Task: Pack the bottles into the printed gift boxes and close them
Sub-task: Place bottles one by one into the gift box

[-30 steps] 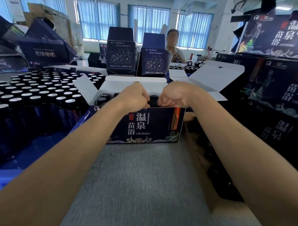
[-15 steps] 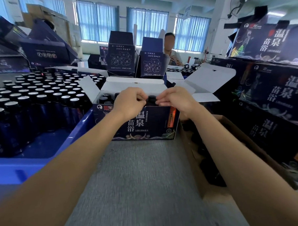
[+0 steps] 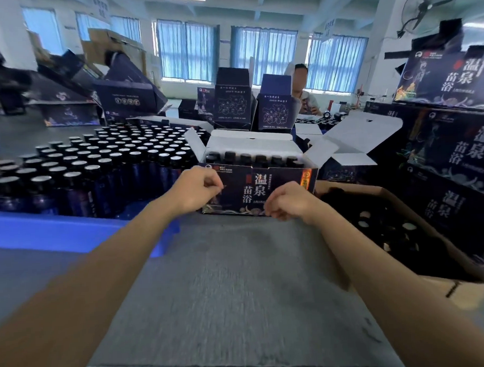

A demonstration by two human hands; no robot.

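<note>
Two hands at the near face of a filled, unclosed gift box

Printed gift box (image 3: pixel 259 188) stands mid-table, just far of both hands, its long axis running left to right across the person. A row of bottle caps (image 3: pixel 245 156) shows inside; the box looks full. All flaps are open: the far flap (image 3: pixel 250 140) stands upright, the small left flap (image 3: pixel 194 142) angles up and out, and the large lid flap (image 3: pixel 363 133) spreads out to the right.

Left hand (image 3: pixel 196 189) is in front of the box's near left corner, fingers curled, thumb against forefinger, nothing seen in it. Right hand (image 3: pixel 287 202) is lower, by the near bottom edge right of centre, fingers curled in, holding nothing visible.

Judgement: packing of this box is done and closing remains. Each hand lies nearer its own side's flap, and the right hand is better placed for the lid flap.

Loose bottles (image 3: pixel 109 161) fill the blue crate (image 3: pixel 71 232) to the left.
</note>
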